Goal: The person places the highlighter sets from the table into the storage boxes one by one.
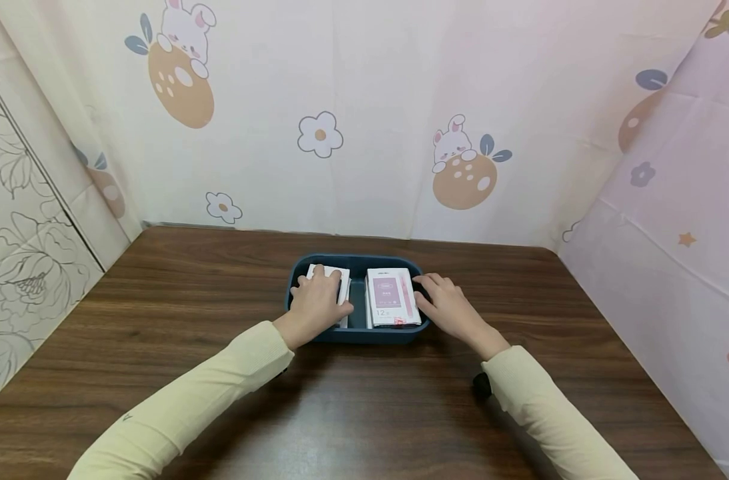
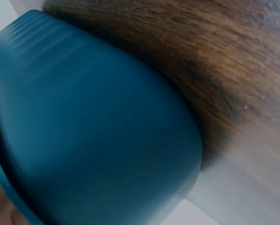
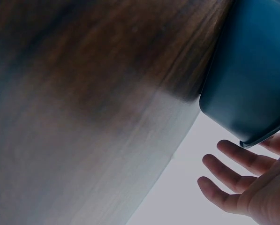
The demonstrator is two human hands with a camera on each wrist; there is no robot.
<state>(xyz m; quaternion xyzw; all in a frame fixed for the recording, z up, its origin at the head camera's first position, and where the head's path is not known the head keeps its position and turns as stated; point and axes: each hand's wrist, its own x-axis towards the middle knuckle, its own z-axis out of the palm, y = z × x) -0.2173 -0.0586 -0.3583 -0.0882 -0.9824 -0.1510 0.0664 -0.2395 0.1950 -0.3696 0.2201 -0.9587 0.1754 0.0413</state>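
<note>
A dark blue oblong plastic bin (image 1: 358,337) sits on the table with white cartons at both ends. My left hand (image 1: 318,301) reaches over the bin's left end and grips a white box (image 1: 344,285), fingers across its top and thumb at its right side. The hand covers most of that box. At the right end lies another white box (image 1: 390,297) with a pink-purple panel and "12" printed on it. My right hand (image 1: 454,310) is at the bin's right rim, fingers loosely bent, holding nothing. In the right wrist view, its fingers (image 3: 224,173) spread beside the rim.
The brown wood-grain table (image 1: 220,280) extends around the bin. Behind it hangs a pale curtain (image 1: 376,80) printed with rabbits and flowers, and further hangings stand at both sides. A gap separates the boxes inside the bin.
</note>
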